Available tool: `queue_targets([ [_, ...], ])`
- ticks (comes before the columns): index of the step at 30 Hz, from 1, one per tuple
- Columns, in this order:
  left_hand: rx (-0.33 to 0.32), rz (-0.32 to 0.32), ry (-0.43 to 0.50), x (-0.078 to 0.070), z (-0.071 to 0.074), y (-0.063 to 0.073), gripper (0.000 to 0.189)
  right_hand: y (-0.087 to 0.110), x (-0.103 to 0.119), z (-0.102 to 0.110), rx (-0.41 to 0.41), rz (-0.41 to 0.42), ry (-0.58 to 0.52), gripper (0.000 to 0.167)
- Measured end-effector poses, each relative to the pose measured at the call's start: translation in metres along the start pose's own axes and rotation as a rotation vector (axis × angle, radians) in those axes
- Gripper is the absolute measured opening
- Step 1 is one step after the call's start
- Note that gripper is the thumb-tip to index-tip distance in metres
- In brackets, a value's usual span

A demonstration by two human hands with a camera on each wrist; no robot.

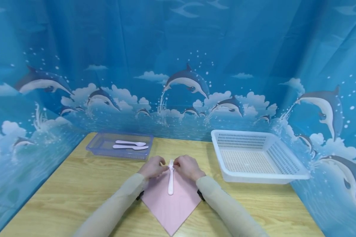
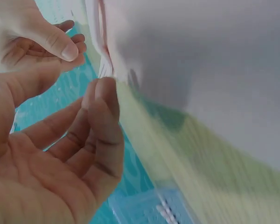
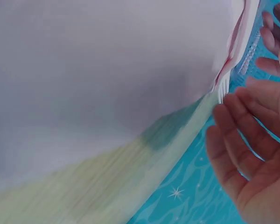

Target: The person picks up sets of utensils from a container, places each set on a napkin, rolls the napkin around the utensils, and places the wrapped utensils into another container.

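A pink napkin [image 1: 172, 210] lies cornerwise on the table, one corner toward the person. On it rests a pale pink plastic fork [image 1: 170, 186], tines [image 1: 171, 162] pointing away. My left hand [image 1: 154, 167] is just left of the fork's head, and in the left wrist view its bent fingers [image 2: 105, 116] stand apart from the thumb. On the other side is my right hand [image 1: 187, 166], its fingers [image 3: 233, 121] loosely extended beside the tines in the right wrist view. Neither hand shows anything between thumb and fingers. Both hands partly cover the napkin's far corner.
A translucent purple tray [image 1: 103, 149] at the back left holds a pale spoon [image 1: 130, 143] and a pale knife [image 1: 130, 147]. To the right stands a white perforated basket [image 1: 255, 177]. A blue dolphin-print curtain [image 1: 178, 42] surrounds the wooden table [image 1: 77, 184].
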State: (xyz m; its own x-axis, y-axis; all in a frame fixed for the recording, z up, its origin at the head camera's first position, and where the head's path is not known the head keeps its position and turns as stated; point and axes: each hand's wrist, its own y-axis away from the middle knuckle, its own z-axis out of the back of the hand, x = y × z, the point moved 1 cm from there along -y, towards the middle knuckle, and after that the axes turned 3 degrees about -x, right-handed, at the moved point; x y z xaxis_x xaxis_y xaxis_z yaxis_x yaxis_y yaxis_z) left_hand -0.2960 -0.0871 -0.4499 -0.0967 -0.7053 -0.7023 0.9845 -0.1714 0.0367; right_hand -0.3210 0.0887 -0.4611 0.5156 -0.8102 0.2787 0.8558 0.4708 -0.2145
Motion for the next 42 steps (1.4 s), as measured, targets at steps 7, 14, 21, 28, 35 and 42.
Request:
queue_targets([
  [7,-0.123,-0.094,-0.044,0.009,0.020,-0.001,0.014,-0.008,0.019,-0.003,-0.053,0.065,0.013,0.013],
  [14,-0.252,-0.170,-0.070,0.019,0.036,-0.003,0.027,-0.015,0.036,-0.009,-0.063,0.114,0.053,0.013],
  [21,-0.392,-0.148,-0.084,0.028,0.057,-0.005,0.028,-0.025,0.048,-0.012,-0.140,0.196,0.114,0.013],
  [28,-0.481,-0.122,-0.115,0.044,0.080,-0.013,0.022,-0.038,0.065,-0.014,-0.179,0.243,0.114,0.016],
  [35,-0.502,-0.106,-0.215,0.063,0.093,-0.018,0.021,-0.045,0.082,-0.015,-0.134,0.314,0.182,0.031],
  [42,-0.402,-0.065,-0.311,0.073,0.098,-0.024,0.029,-0.048,0.088,-0.022,-0.086,0.346,0.248,0.036],
])
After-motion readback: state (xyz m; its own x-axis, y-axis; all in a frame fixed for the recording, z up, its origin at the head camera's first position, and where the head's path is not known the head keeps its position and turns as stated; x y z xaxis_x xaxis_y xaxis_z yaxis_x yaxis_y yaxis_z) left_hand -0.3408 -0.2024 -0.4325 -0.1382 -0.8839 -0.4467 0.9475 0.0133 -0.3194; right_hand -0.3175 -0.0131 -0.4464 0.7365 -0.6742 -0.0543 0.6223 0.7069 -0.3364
